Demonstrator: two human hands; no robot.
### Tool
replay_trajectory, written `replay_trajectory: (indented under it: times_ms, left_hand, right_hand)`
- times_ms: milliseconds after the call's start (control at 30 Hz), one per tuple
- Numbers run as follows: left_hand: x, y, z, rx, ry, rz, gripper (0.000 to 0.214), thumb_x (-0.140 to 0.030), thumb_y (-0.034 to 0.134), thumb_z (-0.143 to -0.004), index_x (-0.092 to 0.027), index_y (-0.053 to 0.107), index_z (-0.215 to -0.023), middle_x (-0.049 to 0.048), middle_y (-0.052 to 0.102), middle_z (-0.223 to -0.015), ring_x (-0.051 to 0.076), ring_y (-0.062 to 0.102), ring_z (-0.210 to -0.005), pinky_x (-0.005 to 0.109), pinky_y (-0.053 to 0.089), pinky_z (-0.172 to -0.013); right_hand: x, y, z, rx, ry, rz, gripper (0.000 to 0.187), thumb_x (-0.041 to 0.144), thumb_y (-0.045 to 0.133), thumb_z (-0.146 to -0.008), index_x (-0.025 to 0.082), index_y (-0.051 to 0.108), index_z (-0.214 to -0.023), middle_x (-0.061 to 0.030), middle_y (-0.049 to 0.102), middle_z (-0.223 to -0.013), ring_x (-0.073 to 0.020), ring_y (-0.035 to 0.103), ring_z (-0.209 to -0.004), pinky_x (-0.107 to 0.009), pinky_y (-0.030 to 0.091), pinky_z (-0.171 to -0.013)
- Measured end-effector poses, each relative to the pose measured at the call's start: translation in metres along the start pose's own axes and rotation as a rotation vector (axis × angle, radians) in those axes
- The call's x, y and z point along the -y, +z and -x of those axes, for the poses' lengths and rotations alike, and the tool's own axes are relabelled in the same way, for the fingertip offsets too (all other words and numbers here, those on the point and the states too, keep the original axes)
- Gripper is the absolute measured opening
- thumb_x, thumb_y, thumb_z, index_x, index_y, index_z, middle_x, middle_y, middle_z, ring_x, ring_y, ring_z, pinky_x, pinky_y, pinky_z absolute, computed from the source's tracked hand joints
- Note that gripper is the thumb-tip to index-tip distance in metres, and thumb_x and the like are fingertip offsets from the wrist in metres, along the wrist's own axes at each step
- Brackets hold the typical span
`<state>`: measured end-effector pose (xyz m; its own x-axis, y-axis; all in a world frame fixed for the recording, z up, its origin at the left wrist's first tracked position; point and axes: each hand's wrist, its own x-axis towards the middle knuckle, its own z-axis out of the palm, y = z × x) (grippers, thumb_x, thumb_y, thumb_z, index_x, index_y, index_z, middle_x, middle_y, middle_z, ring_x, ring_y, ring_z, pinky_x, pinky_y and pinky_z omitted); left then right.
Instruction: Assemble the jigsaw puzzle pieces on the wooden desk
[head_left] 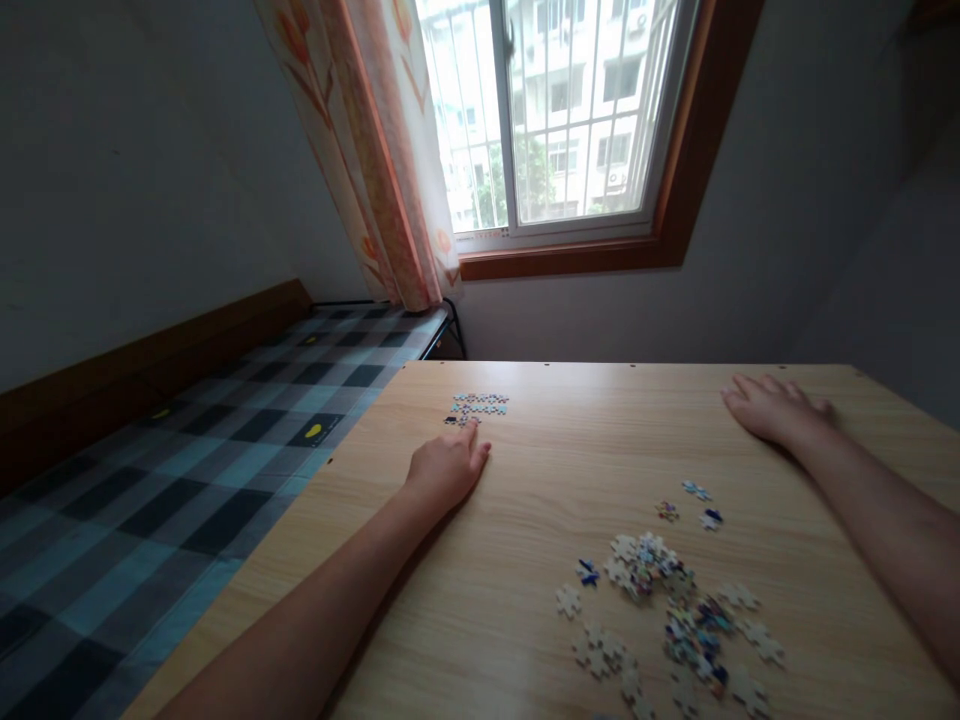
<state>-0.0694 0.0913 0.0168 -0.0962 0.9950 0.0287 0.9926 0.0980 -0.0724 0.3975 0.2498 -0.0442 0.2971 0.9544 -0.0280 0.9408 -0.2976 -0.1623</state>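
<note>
My left hand (448, 466) reaches to the far left of the table, index finger stretched out and thumb apart. Its fingertip rests at the lower row of a small block of lined-up jigsaw pieces (480, 405); whether it presses on a piece there I cannot tell. At the far right, my right hand (776, 408) lies on the tabletop with fingers spread and nothing in it. Between my arms, nearer to me, is a loose heap of jigsaw pieces (649, 568), some showing printed colours and others pale backs. A few single pieces (696, 490) lie just beyond the heap.
The light wooden table (570, 440) ends at a far edge before the wall. To the left stands a bed (247, 450) with a checked cover. Behind are a floral curtain (390, 150) and a barred window (577, 120) with a brown frame.
</note>
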Motion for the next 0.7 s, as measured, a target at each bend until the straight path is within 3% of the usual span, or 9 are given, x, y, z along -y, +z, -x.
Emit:
replay_trajectory:
  times_ms: [133,267,367,500,700]
  left_hand:
    - [0.001,0.002,0.000,-0.017,0.016,0.000,0.054,-0.051,0.037,-0.100,-0.026,0.048,-0.146,0.0127,0.074,-0.110,0.029,0.070,-0.097,0.035,0.049,-0.076]
    - [-0.002,0.005,0.000,-0.106,0.071,0.053,0.051,-0.049,0.043,-0.098,-0.024,0.046,-0.142,0.0108,0.074,-0.100,0.027,0.070,-0.087,0.033,0.047,-0.072]
    - [-0.007,0.005,0.001,-0.150,0.202,0.119,0.037,-0.047,0.047,-0.096,-0.019,0.056,-0.120,0.0081,0.072,-0.087,0.024,0.067,-0.079,0.031,0.044,-0.068]
    - [-0.012,0.004,0.002,-0.073,0.472,0.092,0.035,-0.048,0.043,-0.097,-0.021,0.060,-0.082,0.0058,0.069,-0.081,0.021,0.063,-0.075,0.030,0.039,-0.065]
    - [-0.011,0.003,0.001,-0.072,0.525,0.045,0.047,-0.050,0.037,-0.098,-0.020,0.060,-0.069,0.0068,0.069,-0.076,0.021,0.061,-0.073,0.030,0.033,-0.062]
  right_hand:
    - [0.000,0.001,-0.001,-0.014,0.001,0.003,0.073,0.062,0.015,-0.097,0.024,0.036,-0.156,-0.0106,0.027,-0.165,-0.0395,0.025,-0.148,-0.070,0.018,-0.115]
    - [0.000,-0.004,0.002,-0.026,-0.006,0.001,0.069,0.057,0.019,-0.098,0.024,0.039,-0.154,-0.0107,0.030,-0.164,-0.0379,0.027,-0.148,-0.069,0.019,-0.116]
    - [0.000,-0.007,0.003,-0.041,-0.011,0.018,0.066,0.057,0.021,-0.098,0.027,0.039,-0.154,-0.0096,0.030,-0.164,-0.0356,0.029,-0.148,-0.066,0.020,-0.117]
    - [0.001,-0.007,0.007,-0.029,-0.007,0.046,0.067,0.056,0.018,-0.099,0.025,0.034,-0.156,-0.0105,0.027,-0.165,-0.0365,0.026,-0.149,-0.066,0.020,-0.117]
    - [0.003,-0.006,0.038,-0.016,-0.066,0.043,0.069,0.058,0.017,-0.099,0.025,0.031,-0.158,-0.0114,0.025,-0.165,-0.0376,0.024,-0.150,-0.065,0.018,-0.117]
